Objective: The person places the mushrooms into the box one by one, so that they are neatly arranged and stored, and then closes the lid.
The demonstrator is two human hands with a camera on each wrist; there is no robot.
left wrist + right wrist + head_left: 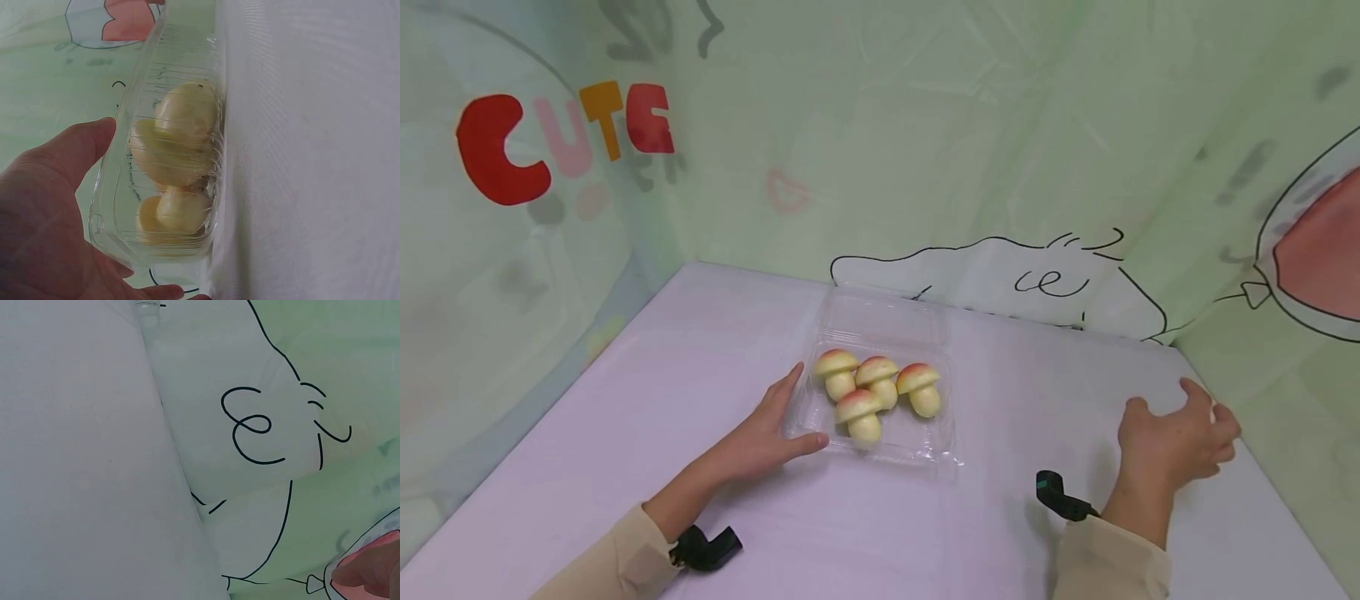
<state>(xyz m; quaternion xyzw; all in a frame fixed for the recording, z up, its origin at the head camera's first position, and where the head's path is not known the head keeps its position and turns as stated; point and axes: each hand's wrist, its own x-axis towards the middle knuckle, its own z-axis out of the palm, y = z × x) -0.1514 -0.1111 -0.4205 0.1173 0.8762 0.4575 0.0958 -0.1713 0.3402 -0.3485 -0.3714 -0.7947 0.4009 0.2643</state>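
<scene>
A clear plastic clamshell box [895,446] lies on the table, its lid [886,317] folded back toward the wall. Inside are several mushroom-shaped pieces [919,389] with cream stems and red-tinged caps, grouped toward the middle and left. My left hand [765,437] is at the box's near left corner, thumb and fingers spread along its sides. In the left wrist view the thumb [94,140] lies at the rim; whether it presses cannot be told. Far to the right, my right hand [1176,437] hovers with loosely bent fingers, holding nothing. Only a fingertip [369,572] shows in the right wrist view.
A pale cloth covers the table [1022,400]. Green sheets with drawings form a back wall [940,142] and side walls, meeting the table's edges. The box lid reaches near the back wall. Black wrist cameras [707,550] sit on both sleeves.
</scene>
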